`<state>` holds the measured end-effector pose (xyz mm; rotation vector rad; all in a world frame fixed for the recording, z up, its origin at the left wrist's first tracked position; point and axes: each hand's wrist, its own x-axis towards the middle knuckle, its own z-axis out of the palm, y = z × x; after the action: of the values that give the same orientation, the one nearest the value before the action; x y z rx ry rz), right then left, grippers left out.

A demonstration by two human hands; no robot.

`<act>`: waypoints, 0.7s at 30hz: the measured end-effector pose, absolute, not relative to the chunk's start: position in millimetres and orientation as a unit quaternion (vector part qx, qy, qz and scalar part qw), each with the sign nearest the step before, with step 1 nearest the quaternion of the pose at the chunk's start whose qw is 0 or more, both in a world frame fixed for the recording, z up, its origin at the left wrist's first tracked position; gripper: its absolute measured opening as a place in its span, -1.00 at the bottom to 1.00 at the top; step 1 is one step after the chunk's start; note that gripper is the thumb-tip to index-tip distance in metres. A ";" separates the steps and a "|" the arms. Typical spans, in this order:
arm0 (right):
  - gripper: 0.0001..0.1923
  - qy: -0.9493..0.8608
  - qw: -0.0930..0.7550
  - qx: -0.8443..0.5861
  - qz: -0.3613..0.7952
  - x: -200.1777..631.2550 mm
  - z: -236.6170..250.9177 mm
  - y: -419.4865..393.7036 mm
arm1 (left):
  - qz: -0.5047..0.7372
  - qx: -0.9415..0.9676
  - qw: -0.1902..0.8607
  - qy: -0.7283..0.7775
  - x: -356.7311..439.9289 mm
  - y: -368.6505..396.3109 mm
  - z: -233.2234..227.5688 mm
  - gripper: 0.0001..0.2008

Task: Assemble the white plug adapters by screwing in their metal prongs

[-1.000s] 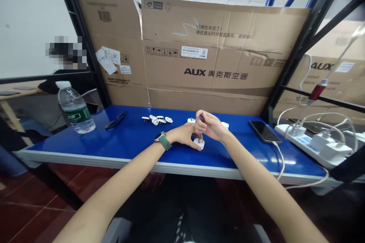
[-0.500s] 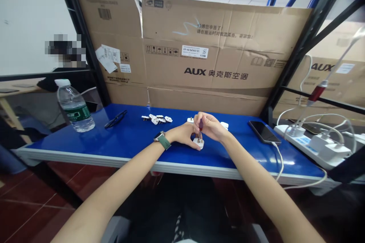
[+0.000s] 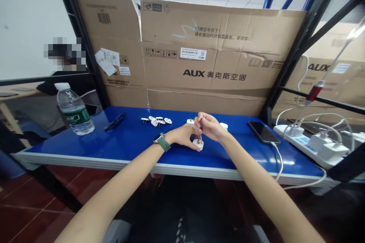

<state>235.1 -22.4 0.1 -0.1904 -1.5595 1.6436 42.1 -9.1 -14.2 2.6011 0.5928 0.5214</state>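
Observation:
On the blue tabletop, a white plug (image 3: 198,144) lies with its pins upward, and my left hand (image 3: 184,136) is closed on it from the left. My right hand (image 3: 210,127) grips a screwdriver (image 3: 201,123) with a dark purplish handle, held upright over the plug. Its tip comes down among the plug's pins; the exact point of contact is too small to make out. Just behind my hands sits another white plug piece (image 3: 190,121), partly covered. A further white piece (image 3: 224,125) shows beyond my right wrist.
Several white plug parts (image 3: 156,120) lie in a group to the left, near black glasses (image 3: 115,121) and a water bottle (image 3: 74,110). At right are a phone (image 3: 264,132) on a cable and a power strip (image 3: 305,146). A cardboard panel (image 3: 171,98) stands behind; a person sits far left.
My right fingers have shifted slightly round the screwdriver's handle. My left hand stays on the plug. The whole view has tilted a little.

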 end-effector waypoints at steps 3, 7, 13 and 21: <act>-0.56 -0.638 0.415 -0.098 0.641 236.5 -1.7 -19.5 | 0.194 0.934 0.205 0.218 42.6 -9.1 -14.8 -0.57; -0.59 -0.619 0.406 -0.099 0.665 236.8 1.0 -21.8 | 0.198 0.932 0.219 0.210 43.1 -10.8 -13.7 -0.58; -0.61 -0.591 0.410 -0.096 0.688 234.6 7.1 -28.7 | 0.178 0.937 0.209 0.216 42.7 -9.2 -14.1 -0.59; -0.54 -0.602 0.458 -0.097 0.647 237.5 9.6 -27.9 | 0.170 0.943 0.183 0.220 42.8 -9.0 -12.9 -0.58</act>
<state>237.5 -27.9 9.6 -0.2391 -1.4826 1.5936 42.8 -9.0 -12.9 2.6613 0.6202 0.4795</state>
